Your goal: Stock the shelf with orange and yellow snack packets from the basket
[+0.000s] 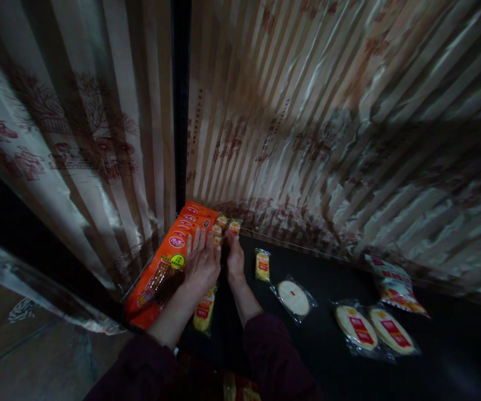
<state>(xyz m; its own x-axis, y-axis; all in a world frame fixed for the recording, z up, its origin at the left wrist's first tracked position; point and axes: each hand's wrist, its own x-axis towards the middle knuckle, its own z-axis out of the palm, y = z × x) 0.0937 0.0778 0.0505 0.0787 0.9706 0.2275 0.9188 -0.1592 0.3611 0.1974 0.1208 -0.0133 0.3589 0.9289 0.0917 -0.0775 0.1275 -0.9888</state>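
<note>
My left hand lies open, fingers stretched forward, over the inner edge of a row of orange snack packets and the small yellow packets beside them. My right hand stands on edge just to its right, palm turned inward and fingers reaching forward. Its fingertips are at a small yellow packet; whether they touch it is hard to tell in the dim light. Another yellow packet with a red label shows under my left wrist. The yellow packets between my hands are partly hidden.
On the black shelf to the right lie a single yellow packet, a round white wrapped cake, two round cakes with red labels and a chip-like bag. Pleated printed curtains close the back and left, with a dark post at the corner.
</note>
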